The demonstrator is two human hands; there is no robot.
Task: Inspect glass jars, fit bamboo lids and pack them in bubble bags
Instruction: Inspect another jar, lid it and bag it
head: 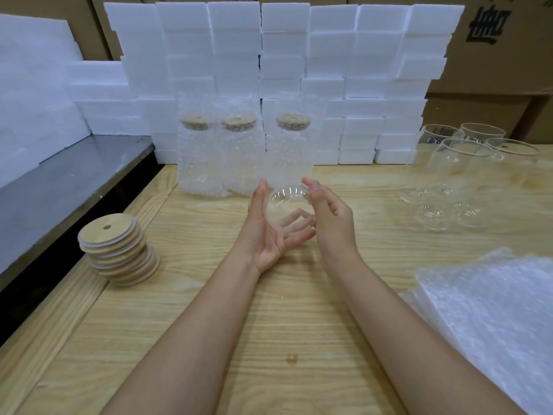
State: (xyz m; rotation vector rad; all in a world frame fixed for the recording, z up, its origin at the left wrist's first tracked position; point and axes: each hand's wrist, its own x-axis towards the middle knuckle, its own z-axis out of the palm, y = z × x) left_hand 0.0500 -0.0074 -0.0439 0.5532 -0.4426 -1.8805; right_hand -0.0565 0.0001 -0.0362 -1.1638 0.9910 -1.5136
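A clear glass jar [288, 206] lies on its side between my hands above the wooden table [299, 310], its round base facing me. My left hand [270, 232] cups it from the left and below, fingers curled under the glass. My right hand [330, 217] grips its right side, thumb on the top edge. A stack of bamboo lids [118, 250] stands at the left. Three lidded jars in bubble bags [245, 154] stand behind the hands. Several bare glass jars [466, 172] stand at the right. Flat bubble bags [493, 319] lie at the lower right.
A wall of white foam blocks [284, 70] lines the back of the table, with cardboard boxes [493, 55] behind it. A grey metal shelf [59, 187] runs along the left, lower than the table edge.
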